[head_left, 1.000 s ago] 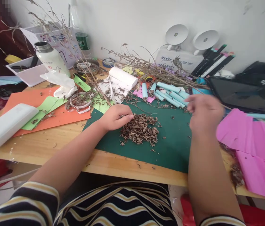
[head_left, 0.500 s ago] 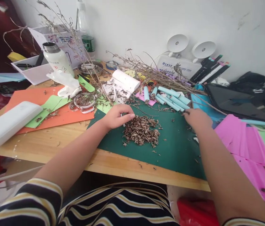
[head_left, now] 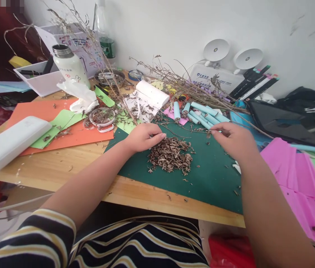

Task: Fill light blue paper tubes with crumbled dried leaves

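A pile of crumbled dried leaves (head_left: 171,155) lies on a dark green mat (head_left: 210,178). My left hand (head_left: 146,137) rests at the pile's left upper edge, fingers curled and thumb pressed along them; whatever it may hold is hidden. To the right, my right hand (head_left: 234,140) is beside the light blue paper rolls (head_left: 204,115), its thumb and forefinger brought together in a pinch. What sits in that pinch is too small to make out. Dry stems (head_left: 179,83) lie behind the rolls.
Left of the mat are orange paper (head_left: 95,137), a small round dish of leaf bits (head_left: 101,116), a white bottle (head_left: 69,67) and a long white device (head_left: 14,141). Pink paper (head_left: 291,163) and a black tablet-like object (head_left: 288,123) lie right. A twin-lamp unit (head_left: 216,76) stands behind.
My right hand has moved left along the front of the blue rolls, toward the leaf pile. My left hand stays by the pile; the view has shifted slightly.
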Available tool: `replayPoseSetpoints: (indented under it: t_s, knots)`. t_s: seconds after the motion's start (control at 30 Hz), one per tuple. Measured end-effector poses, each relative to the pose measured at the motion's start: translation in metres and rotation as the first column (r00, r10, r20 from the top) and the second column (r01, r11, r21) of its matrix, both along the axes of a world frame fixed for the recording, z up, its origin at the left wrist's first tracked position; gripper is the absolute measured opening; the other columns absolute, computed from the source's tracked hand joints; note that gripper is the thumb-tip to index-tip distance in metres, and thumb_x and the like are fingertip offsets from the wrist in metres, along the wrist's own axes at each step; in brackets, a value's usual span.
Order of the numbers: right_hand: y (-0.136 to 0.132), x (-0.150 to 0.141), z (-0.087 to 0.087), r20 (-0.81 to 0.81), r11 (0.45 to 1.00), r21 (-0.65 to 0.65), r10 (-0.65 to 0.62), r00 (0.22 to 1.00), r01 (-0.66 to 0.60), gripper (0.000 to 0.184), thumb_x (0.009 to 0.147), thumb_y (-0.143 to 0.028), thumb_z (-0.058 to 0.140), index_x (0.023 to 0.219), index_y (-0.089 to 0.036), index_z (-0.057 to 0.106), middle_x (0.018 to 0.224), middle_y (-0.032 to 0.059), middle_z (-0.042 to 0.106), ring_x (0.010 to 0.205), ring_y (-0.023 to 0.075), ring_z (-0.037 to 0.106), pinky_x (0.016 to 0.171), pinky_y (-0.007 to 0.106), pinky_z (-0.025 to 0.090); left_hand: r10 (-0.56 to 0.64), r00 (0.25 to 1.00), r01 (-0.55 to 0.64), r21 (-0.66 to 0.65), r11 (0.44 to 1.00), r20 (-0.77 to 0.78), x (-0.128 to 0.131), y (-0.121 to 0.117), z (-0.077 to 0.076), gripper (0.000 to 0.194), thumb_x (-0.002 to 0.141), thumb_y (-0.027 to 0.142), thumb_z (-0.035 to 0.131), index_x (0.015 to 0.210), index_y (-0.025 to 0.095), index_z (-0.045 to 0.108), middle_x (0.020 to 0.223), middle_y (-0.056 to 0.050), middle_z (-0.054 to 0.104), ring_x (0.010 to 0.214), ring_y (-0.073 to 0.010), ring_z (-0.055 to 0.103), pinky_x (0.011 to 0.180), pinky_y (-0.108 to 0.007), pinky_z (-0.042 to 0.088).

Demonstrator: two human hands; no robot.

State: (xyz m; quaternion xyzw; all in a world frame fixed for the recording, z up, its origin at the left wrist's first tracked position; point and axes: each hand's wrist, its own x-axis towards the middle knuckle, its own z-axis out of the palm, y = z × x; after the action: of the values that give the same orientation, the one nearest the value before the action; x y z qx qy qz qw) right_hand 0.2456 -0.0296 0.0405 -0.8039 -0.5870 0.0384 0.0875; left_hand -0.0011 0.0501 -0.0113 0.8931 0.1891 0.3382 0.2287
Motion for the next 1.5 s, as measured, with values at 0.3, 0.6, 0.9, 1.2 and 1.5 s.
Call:
replayPoseSetpoints:
  t_s: [0.3, 0.6, 0.9, 1.2, 1.5]
  knots:
    - [0.039, -0.02, -0.012, -0.038, 0.971, -0.005, 0.239, 0.97, -0.24, 0.035, 0.082, -0.032, 0.032, 0.108, -0.026, 0.055, 0.108, 0.003, 0.058, 0.092, 0.0205, 0.055, 0.069, 0.031, 0.043, 0.051, 0.998, -0.051, -0.001, 0.999, 0.029, -0.004, 0.003, -0.002, 0.033, 0.083, 0.035, 0.036, 0.066, 0.014, 0.054, 0.063, -0.005, 0.057, 0.062, -0.0127, 0.05, 0.06, -0.024, 0.041]
    - [0.058, 0.034, -0.038, 0.306, 0.949, -0.317, 0.1, 0.947, 0.002, 0.032, 0.08, -0.024, 0.034, 0.103, -0.024, 0.057, 0.103, 0.0097, 0.059, 0.089, 0.0274, 0.055, 0.061, 0.035, 0.041, 0.048, 0.997, -0.042, 0.099, 0.994, -0.058, -0.004, 0.005, -0.002, 0.033, 0.084, 0.031, 0.034, 0.065, 0.014, 0.055, 0.064, -0.005, 0.057, 0.063, -0.0141, 0.051, 0.062, -0.025, 0.042]
    - [0.05, 0.04, -0.037, 0.338, 0.938, -0.345, 0.1, 0.936, 0.025, 0.024, 0.077, -0.022, 0.039, 0.089, -0.018, 0.06, 0.088, 0.0124, 0.062, 0.081, 0.0269, 0.056, 0.056, 0.032, 0.039, 0.076, 0.989, -0.059, 0.128, 0.99, -0.129, -0.005, 0.005, -0.001, 0.035, 0.084, 0.031, 0.032, 0.063, 0.014, 0.054, 0.064, -0.005, 0.056, 0.061, -0.0139, 0.05, 0.059, -0.025, 0.041]
    - [0.039, 0.012, -0.017, 0.17, 0.991, -0.136, 0.045, 0.984, -0.022, 0.026, 0.081, -0.032, 0.032, 0.092, -0.02, 0.052, 0.083, 0.0075, 0.061, 0.069, 0.0195, 0.054, 0.05, 0.026, 0.034, 0.082, 0.988, -0.063, 0.139, 0.988, -0.131, -0.004, 0.003, -0.001, 0.034, 0.084, 0.032, 0.033, 0.068, 0.014, 0.057, 0.067, -0.005, 0.058, 0.064, -0.0142, 0.053, 0.059, -0.024, 0.041]
    - [0.021, -0.065, -0.037, -0.709, 0.925, 0.286, 0.38, 0.593, -0.251, 0.015, 0.073, -0.033, 0.048, 0.074, -0.018, 0.052, 0.058, -0.0027, 0.05, 0.046, 0.0076, 0.037, 0.046, 0.022, 0.03, 0.073, 0.994, -0.064, 0.122, 0.99, -0.076, 0.0, -0.003, -0.001, 0.026, 0.077, 0.033, 0.053, 0.097, 0.016, 0.054, 0.082, -0.005, 0.062, 0.073, -0.0138, 0.058, 0.062, -0.024, 0.044]
